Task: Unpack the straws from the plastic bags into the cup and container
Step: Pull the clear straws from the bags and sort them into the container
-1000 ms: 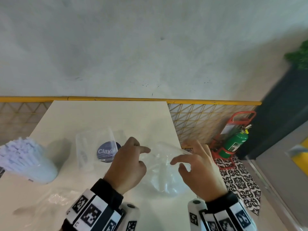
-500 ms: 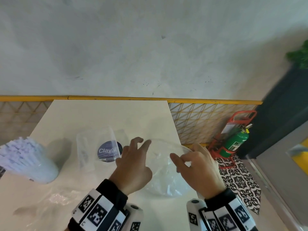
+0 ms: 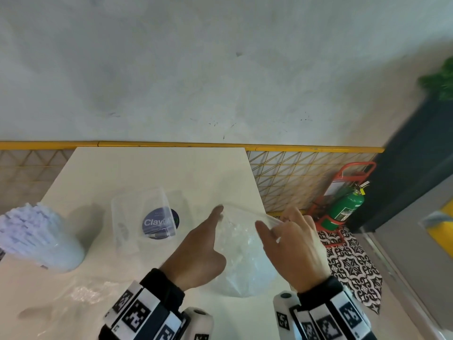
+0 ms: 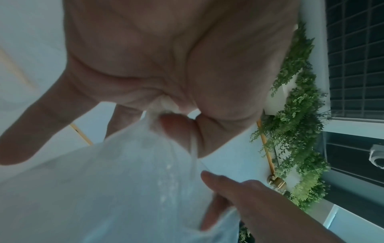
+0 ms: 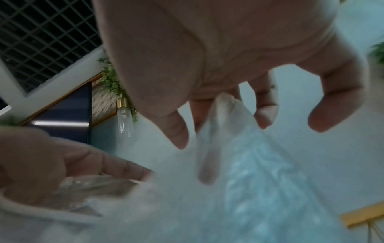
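One clear plastic bag (image 3: 241, 256) hangs stretched between two hands above the near right part of the table (image 3: 152, 173). The left hand (image 3: 198, 251) pinches the bag's left top edge; the left wrist view shows the film caught between thumb and a curled finger (image 4: 176, 128), with the other fingers spread. The right hand (image 3: 291, 244) clamps the right top edge, a tuft of film squeezed between its fingers (image 5: 264, 113) in the right wrist view. The bag's mouth is pulled open between them, and its crinkled belly sags toward the tabletop. What is inside the bag cannot be told.

Left of the hands, one clear rectangular container (image 3: 144, 217) stands on the table, over or in front of a round dark blue label (image 3: 160, 223) with white lettering; which of the two cannot be told. At the far left edge one cup (image 3: 61, 251) stands packed with white paper-wrapped straws (image 3: 22, 231), too many and too blurred to count. A second plastic bag (image 3: 81, 295) lies flat and crumpled on the near left of the table, close to the left wrist.

Beyond the table's right edge, one green fire extinguisher (image 3: 345, 207) sits in a red stand on a patterned black-and-white floor (image 3: 353, 266). A pale wall (image 3: 220, 69) with a yellow rail rises behind the table.
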A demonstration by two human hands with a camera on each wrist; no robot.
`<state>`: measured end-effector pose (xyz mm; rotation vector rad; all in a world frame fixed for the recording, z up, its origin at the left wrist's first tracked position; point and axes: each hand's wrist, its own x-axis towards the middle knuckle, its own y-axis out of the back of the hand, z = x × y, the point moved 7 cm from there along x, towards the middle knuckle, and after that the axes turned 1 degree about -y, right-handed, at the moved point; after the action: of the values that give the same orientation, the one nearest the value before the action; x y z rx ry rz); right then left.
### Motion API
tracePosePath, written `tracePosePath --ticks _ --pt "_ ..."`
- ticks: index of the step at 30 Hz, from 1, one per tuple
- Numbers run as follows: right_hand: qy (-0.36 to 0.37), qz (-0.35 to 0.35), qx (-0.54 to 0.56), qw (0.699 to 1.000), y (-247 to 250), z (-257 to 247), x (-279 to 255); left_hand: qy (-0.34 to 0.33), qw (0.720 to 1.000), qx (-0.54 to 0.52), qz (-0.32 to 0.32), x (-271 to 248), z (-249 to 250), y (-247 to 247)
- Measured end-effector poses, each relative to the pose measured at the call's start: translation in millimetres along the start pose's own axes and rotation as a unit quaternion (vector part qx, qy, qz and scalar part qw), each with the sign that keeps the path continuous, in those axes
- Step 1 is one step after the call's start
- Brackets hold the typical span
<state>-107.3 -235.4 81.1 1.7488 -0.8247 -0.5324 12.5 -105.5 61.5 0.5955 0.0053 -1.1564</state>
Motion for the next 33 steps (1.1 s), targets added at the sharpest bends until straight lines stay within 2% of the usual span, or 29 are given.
tracePosePath --ticks 3,6,11,13,16,18,22,26,33 --pt "-0.027 -0.014 -0.017 0.999 2 7 3 -0.003 1.000 -0.023 0.017 1 -2 3" --pt "-0.032 -0.072 0.028 0.996 0 13 2 -0.016 0.999 -0.026 0.024 3 -8 4" --pt "0.006 -0.191 0.117 0.975 -20 20 -3 -0.023 0.999 -0.022 0.026 3 -19 3" --pt "-0.022 -0.234 0.229 0.945 -31 24 -8 -0.006 0.999 -0.050 0.015 2 -26 -1" --pt "-0.070 -0.272 0.371 0.885 -46 25 -14 0.022 0.987 -0.157 -0.012 4 -41 -12" --pt "-0.071 -0.280 0.406 0.867 -52 25 -16 0.031 0.979 -0.201 -0.022 6 -49 -16" --pt "-0.075 -0.283 0.442 0.848 -65 37 -10 0.047 0.973 -0.225 -0.033 11 -52 -16" --pt "-0.090 -0.302 0.517 0.796 -82 47 -9 0.059 0.964 -0.254 -0.047 18 -60 -17" --pt "-0.160 -0.316 0.583 0.731 -111 56 -8 0.075 0.955 -0.270 -0.100 26 -77 -26"
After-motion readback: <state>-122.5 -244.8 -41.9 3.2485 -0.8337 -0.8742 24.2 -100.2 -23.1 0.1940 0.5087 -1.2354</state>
